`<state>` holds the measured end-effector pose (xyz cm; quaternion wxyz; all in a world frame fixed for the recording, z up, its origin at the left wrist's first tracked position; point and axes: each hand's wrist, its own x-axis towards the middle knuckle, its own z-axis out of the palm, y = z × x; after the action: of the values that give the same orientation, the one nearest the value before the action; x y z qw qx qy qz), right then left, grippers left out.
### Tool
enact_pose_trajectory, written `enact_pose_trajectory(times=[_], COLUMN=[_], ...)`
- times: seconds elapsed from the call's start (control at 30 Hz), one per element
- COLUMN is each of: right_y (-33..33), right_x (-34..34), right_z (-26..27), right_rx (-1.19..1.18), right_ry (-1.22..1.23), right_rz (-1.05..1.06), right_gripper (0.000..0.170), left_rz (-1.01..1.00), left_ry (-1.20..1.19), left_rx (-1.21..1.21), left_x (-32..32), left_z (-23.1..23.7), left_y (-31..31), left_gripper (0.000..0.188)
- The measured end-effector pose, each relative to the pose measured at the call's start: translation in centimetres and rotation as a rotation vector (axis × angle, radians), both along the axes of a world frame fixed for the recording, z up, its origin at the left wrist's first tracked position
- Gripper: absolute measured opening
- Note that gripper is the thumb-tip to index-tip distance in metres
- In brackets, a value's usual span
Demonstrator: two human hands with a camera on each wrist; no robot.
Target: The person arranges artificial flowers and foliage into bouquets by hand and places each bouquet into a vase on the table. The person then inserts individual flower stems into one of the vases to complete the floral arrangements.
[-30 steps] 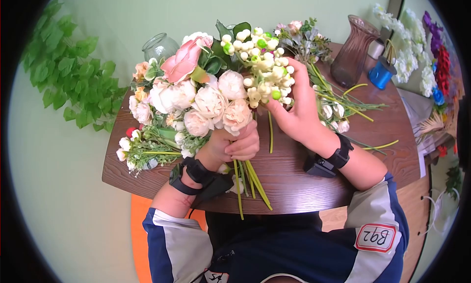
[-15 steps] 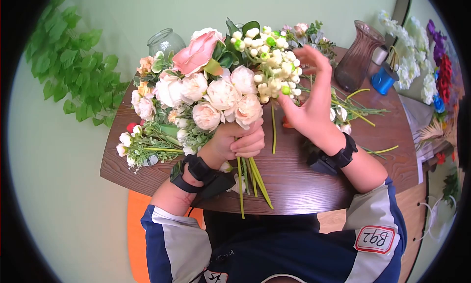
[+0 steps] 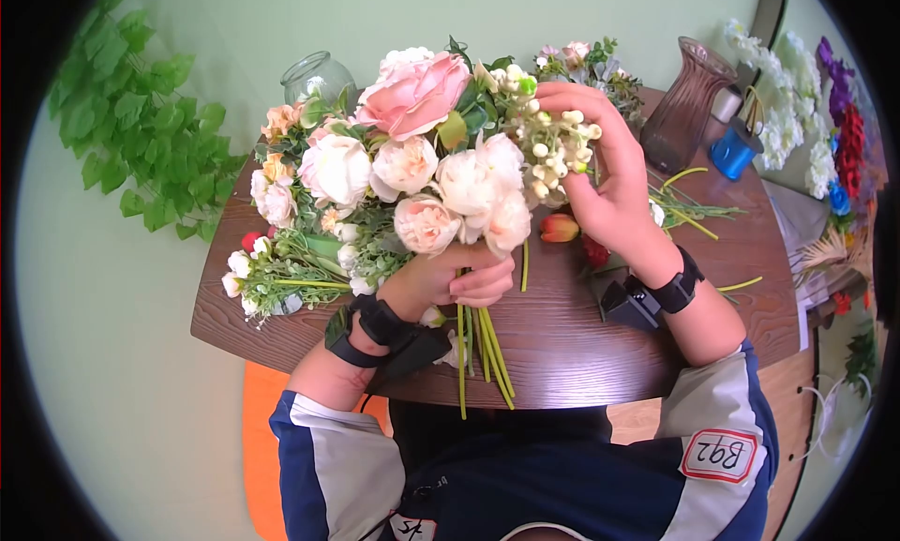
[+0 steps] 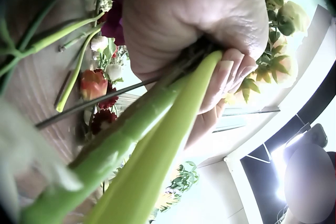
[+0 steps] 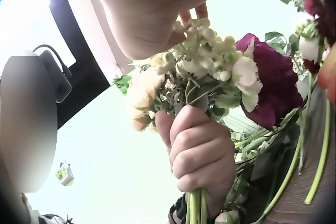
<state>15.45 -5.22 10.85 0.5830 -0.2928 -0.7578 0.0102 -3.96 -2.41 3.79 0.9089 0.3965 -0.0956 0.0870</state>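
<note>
My left hand [image 3: 469, 280] grips a bouquet by its green stems [image 3: 489, 353], fingers wrapped round them below the blooms. A large pink rose [image 3: 417, 96], several pale peach peonies [image 3: 473, 180] and a spray of cream berries [image 3: 555, 152] make up its head. A dark magenta bloom [image 5: 273, 87] shows on its far side in the right wrist view. My right hand [image 3: 614, 180] curves round the berry spray, fingers over its top and thumb at its side. In the left wrist view, thick stems [image 4: 152, 161] run out from the fist.
A clear glass jar [image 3: 319, 77] and a smoky ribbed vase [image 3: 687, 105] stand at the back, with a blue ribbon spool [image 3: 734, 152] beside the vase. Loose white flowers [image 3: 246, 277] lie left on the table; an orange tulip [image 3: 560, 228] lies near the right hand.
The bouquet has turned in my left hand: the pink rose has shifted right and the berries have swung outward. My right hand drew slightly off the berries, then came round them again.
</note>
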Motion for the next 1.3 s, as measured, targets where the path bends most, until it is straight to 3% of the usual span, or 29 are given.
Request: enact_pose_trajectory(times=[0.07,0.13,0.23,0.57,0.63,0.67,0.73,0.77,0.87,1.03,1.1,1.13,1.17,1.2,1.27,1.3], right_y=[0.0,-0.2,-0.5,-0.5,-0.6,-0.7,-0.9,-0.7,-0.2,0.8,1.2,1.9,2.0,1.9,0.9,0.6], right_x=[-0.2,-0.3,-0.8,-1.0,-1.6,-1.6,-1.4,-1.1,-0.7,0.8,2.3,2.8,3.2,3.6,3.7,3.5], right_z=[-0.1,-0.3,-0.8,-1.0,-0.8,-0.6,0.0,-0.2,-0.5,-0.2,-0.1,-0.7,-1.3,-1.8,-1.8,-1.8], right_rx=[0.019,-0.003,-0.029,0.082,0.135,0.136,0.197,0.200,0.032,-0.088,-0.333,-0.351,-0.351,-0.553,-0.891,-0.894], right_ry=[0.061,0.035,0.035,-0.007,0.101,0.103,0.000,0.001,0.149,0.290,-0.040,-0.151,-0.152,-0.398,-0.784,-0.787], right_rz=[0.074,0.090,0.126,0.127,0.030,0.029,-0.172,-0.174,-0.037,-0.119,-0.218,-0.193,-0.194,-0.196,-0.186,-0.189], right_gripper=[0.039,0.038,0.037,0.035,0.037,0.037,0.038,0.038,0.036,0.033,0.031,0.020,0.020,0.021,0.039,0.039], left_rz=[-0.014,0.106,0.081,0.068,0.016,-0.014,0.010,0.033,0.053,0.210,0.240,0.312,0.381,0.417,0.412,0.411], left_ry=[-0.007,0.093,0.022,0.019,-0.021,-0.077,-0.070,-0.064,-0.095,-0.258,-0.299,-0.300,-0.302,-0.292,-0.304,-0.313], left_rx=[0.003,0.011,0.060,-0.047,-0.049,-0.052,-0.059,-0.065,-0.085,-0.063,-0.086,-0.124,-0.162,-0.196,-0.217,-0.234], left_x=[0.0,-0.1,-0.1,-0.1,-0.2,-0.2,-0.3,-0.3,-0.5,-0.7,-0.7,-0.8,-0.9,-1.0,-1.1,-1.2], left_z=[0.4,1.0,0.5,0.7,0.4,0.5,1.0,1.2,1.0,1.2,1.1,1.0,0.8,0.6,0.3,0.2], left_y=[-0.2,-0.6,-0.3,-0.3,0.3,0.3,0.2,0.2,0.4,1.3,1.7,1.8,2.1,2.4,2.8,3.0], left_gripper=[0.022,0.028,0.020,0.022,0.037,0.022,0.023,0.025,0.026,0.036,0.036,0.036,0.036,0.036,0.035,0.034])
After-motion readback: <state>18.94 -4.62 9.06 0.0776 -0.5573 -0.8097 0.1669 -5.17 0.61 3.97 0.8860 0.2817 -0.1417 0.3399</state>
